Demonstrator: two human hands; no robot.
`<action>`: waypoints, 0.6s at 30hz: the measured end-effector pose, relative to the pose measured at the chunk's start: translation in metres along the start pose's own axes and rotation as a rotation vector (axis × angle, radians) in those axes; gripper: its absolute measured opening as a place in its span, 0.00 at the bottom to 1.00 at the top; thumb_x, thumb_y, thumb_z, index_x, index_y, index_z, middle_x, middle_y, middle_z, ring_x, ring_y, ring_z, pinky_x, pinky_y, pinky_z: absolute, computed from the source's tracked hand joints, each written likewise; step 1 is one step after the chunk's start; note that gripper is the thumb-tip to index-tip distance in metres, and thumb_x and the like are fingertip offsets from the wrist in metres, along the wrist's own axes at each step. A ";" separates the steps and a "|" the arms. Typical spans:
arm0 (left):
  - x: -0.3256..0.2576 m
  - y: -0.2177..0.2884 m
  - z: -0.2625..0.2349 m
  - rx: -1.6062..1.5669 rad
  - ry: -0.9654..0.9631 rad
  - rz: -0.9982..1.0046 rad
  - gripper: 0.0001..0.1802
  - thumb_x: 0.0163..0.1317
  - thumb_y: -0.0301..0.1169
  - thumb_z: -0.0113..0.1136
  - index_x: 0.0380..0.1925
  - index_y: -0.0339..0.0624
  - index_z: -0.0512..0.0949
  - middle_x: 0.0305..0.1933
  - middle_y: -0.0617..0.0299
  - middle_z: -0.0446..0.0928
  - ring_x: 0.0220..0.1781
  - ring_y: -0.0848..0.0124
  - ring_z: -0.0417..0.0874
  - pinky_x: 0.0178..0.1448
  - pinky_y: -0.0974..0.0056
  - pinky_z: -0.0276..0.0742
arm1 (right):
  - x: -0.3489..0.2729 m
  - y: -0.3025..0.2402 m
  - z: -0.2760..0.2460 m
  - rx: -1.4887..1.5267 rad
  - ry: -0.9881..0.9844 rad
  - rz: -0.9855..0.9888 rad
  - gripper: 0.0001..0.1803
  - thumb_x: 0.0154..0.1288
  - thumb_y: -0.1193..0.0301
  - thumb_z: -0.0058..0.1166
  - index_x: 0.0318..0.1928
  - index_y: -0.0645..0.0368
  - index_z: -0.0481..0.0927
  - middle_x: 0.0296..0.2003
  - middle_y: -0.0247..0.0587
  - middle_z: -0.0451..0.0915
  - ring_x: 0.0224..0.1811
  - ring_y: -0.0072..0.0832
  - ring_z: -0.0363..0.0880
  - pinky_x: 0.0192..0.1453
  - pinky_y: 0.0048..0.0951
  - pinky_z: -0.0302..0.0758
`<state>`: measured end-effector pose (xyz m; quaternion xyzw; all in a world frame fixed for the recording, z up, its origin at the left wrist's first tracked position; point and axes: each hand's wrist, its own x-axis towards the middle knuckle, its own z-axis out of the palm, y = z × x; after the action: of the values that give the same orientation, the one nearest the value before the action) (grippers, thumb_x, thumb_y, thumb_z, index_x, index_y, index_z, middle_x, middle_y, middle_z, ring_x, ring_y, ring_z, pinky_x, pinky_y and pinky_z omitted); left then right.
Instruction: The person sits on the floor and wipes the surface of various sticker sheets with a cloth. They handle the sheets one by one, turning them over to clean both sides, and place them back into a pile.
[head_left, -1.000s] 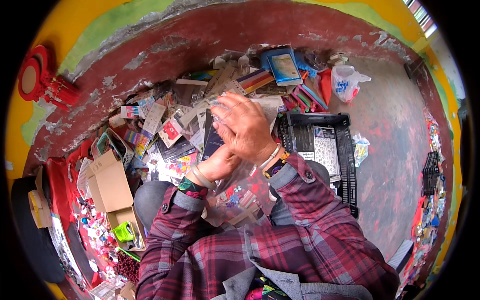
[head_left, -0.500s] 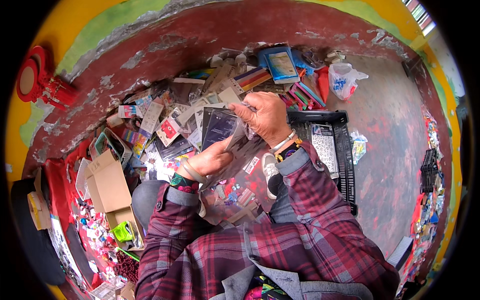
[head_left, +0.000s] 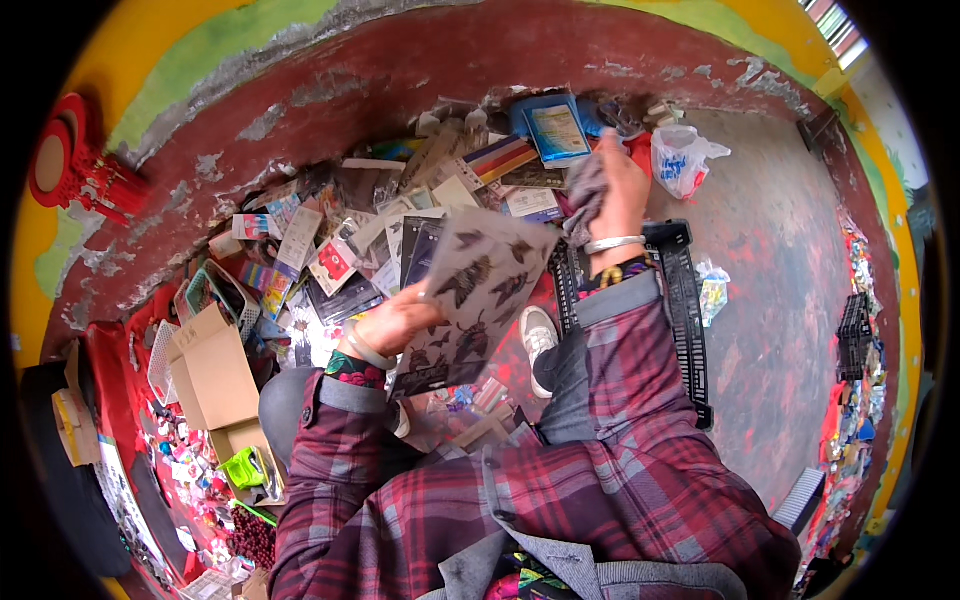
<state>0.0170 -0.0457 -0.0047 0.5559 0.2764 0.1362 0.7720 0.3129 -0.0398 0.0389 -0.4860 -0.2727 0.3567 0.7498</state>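
Note:
My left hand (head_left: 392, 326) is closed on the lower left edge of a sheet of insect pictures (head_left: 476, 295), pale and translucent with dark bees or moths on it. The sheet is tilted up in front of me, with a dark strip along its bottom. To the right and farther away, my right hand (head_left: 624, 196) grips a crumpled grey cloth (head_left: 585, 192), clear of the sheet. Behind the sheet, partly hidden, are dark printed cards (head_left: 424, 250) on the pile. Below my right forearm stands a black plastic crate (head_left: 688, 345).
A heap of packets and cards lies along the peeling red wall (head_left: 420, 60), with a blue packet (head_left: 560, 135) on top. At left are an opened cardboard box (head_left: 215, 365) and plastic baskets (head_left: 235, 290). A white plastic bag (head_left: 682, 160) sits at far right. My shoe (head_left: 539, 338) is beside the crate.
My right hand has moved away from the sheet, up and to the right, with the grey cloth. The sheet now faces me more fully, still in my left hand.

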 end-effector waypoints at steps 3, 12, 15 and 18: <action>-0.007 -0.013 -0.013 -0.341 0.318 0.050 0.12 0.52 0.22 0.55 0.37 0.29 0.78 0.36 0.53 0.79 0.36 0.65 0.81 0.45 0.63 0.77 | 0.027 0.026 -0.049 0.395 0.041 0.158 0.16 0.65 0.55 0.54 0.35 0.57 0.75 0.29 0.39 0.79 0.28 0.30 0.78 0.28 0.31 0.75; -0.001 -0.024 -0.032 -0.607 0.407 0.231 0.13 0.49 0.21 0.51 0.36 0.29 0.76 0.32 0.52 0.80 0.33 0.64 0.82 0.42 0.62 0.79 | -0.008 0.015 -0.003 0.747 -0.588 0.669 0.24 0.69 0.57 0.47 0.54 0.66 0.70 0.47 0.50 0.77 0.46 0.39 0.78 0.50 0.38 0.77; -0.001 -0.007 -0.020 -0.540 0.376 0.170 0.14 0.49 0.21 0.50 0.38 0.29 0.75 0.33 0.51 0.79 0.33 0.64 0.82 0.42 0.61 0.79 | -0.019 0.013 0.013 0.474 -0.492 0.514 0.20 0.68 0.64 0.50 0.56 0.62 0.70 0.47 0.38 0.77 0.48 0.26 0.76 0.57 0.28 0.70; -0.003 -0.014 -0.026 -0.508 0.320 0.114 0.14 0.49 0.21 0.50 0.38 0.28 0.75 0.34 0.51 0.79 0.34 0.63 0.81 0.42 0.60 0.79 | -0.025 0.011 0.022 0.326 -0.531 0.447 0.17 0.65 0.74 0.53 0.54 0.63 0.72 0.46 0.36 0.77 0.47 0.22 0.76 0.55 0.24 0.71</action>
<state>-0.0020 -0.0319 -0.0232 0.3312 0.3201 0.3299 0.8241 0.2788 -0.0451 0.0354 -0.2984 -0.2842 0.6636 0.6243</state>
